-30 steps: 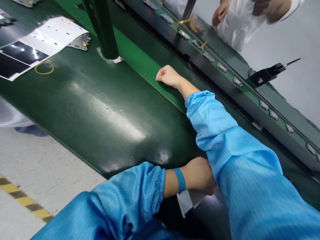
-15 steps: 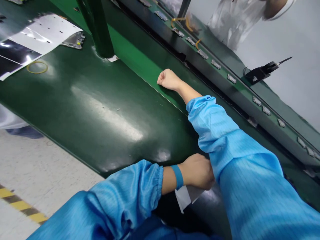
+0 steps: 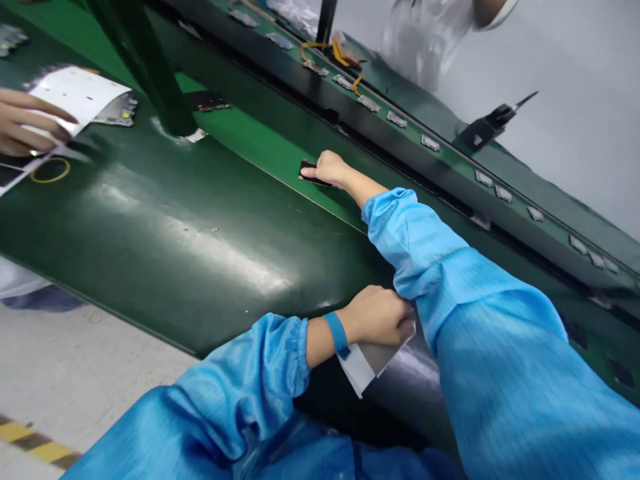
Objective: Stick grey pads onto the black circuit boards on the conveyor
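Note:
My right hand point(image 3: 331, 169) reaches out over the bright green strip, its fingers closed on a thin dark rectangular piece point(image 3: 315, 175) with a small coppery end. Most of that piece is covered by the hand. Close to my body, my left hand point(image 3: 379, 316), with a blue band on its wrist, is closed around a folded white and grey sheet of paper point(image 3: 367, 367). The sheet hangs out below the palm, and my fingertips are hidden. Another dark flat piece point(image 3: 209, 101) lies farther along the strip, beside the green post.
Another person's hand point(image 3: 30, 123) rests on a white sheet point(image 3: 83, 90) at the left. A yellow rubber band point(image 3: 50, 171) lies near it on the dark green table point(image 3: 150, 267). Small metallic parts point(image 3: 430, 143) line the raised ledge. A green post point(image 3: 150, 73) rises from the table.
The dark piece now shows under my right hand, which was a fist on the strip. My left hand has risen slightly with the paper. Another person's hand and a second dark piece have appeared.

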Action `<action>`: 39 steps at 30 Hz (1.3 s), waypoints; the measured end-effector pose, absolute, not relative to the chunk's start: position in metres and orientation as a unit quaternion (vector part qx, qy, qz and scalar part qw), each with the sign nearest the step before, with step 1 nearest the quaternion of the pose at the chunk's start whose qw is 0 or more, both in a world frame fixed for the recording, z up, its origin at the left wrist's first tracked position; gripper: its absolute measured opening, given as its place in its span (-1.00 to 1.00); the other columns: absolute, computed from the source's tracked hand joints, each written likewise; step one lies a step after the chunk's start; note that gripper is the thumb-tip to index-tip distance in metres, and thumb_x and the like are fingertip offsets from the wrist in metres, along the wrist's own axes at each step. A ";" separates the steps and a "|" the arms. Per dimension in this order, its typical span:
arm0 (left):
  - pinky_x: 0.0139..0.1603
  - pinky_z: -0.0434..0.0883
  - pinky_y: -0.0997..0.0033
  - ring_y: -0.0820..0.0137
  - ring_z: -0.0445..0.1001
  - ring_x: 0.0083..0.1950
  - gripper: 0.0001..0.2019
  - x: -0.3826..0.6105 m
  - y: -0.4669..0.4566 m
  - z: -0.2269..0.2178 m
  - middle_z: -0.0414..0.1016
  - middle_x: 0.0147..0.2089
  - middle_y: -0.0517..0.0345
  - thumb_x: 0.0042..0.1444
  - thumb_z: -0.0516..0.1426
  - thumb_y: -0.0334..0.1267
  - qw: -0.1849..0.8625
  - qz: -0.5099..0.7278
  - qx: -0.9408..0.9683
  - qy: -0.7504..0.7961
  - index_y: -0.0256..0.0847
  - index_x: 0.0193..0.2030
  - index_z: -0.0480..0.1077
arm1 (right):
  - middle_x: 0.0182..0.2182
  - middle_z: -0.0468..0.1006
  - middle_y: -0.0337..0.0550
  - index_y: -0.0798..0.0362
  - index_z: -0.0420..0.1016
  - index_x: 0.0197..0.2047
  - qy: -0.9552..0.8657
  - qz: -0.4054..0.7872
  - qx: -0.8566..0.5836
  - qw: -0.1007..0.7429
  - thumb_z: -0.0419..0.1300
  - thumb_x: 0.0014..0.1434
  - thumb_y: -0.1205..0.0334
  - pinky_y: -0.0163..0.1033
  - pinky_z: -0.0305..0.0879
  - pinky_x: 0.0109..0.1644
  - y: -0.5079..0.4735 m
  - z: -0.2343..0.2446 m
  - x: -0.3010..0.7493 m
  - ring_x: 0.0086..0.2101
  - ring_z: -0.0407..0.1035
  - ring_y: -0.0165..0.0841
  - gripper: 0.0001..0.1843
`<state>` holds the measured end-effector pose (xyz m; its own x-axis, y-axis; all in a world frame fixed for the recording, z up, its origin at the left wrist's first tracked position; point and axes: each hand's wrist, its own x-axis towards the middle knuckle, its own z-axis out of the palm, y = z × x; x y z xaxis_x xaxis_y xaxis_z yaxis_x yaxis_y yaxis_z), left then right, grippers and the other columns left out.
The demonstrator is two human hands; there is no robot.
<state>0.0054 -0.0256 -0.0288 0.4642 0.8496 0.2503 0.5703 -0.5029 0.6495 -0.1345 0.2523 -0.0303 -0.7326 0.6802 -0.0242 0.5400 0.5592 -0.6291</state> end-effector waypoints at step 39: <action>-0.48 0.08 0.46 0.48 0.11 -0.46 -0.58 -0.011 -0.008 -0.023 0.17 -0.55 0.25 0.20 0.23 0.02 0.442 0.390 0.590 0.553 -0.22 -0.54 0.34 | -0.23 0.46 -0.05 -0.01 0.32 -0.26 -0.853 0.197 -0.324 0.359 0.12 0.36 0.35 -0.05 0.28 -0.08 0.026 -0.030 0.189 -0.19 0.34 -0.19 -0.88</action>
<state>-0.0113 -0.0078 -0.0227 0.0850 0.9960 -0.0286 0.3076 0.0011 0.9515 0.1889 0.0259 -0.0296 -0.5323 0.6944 0.4841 0.4122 0.7122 -0.5683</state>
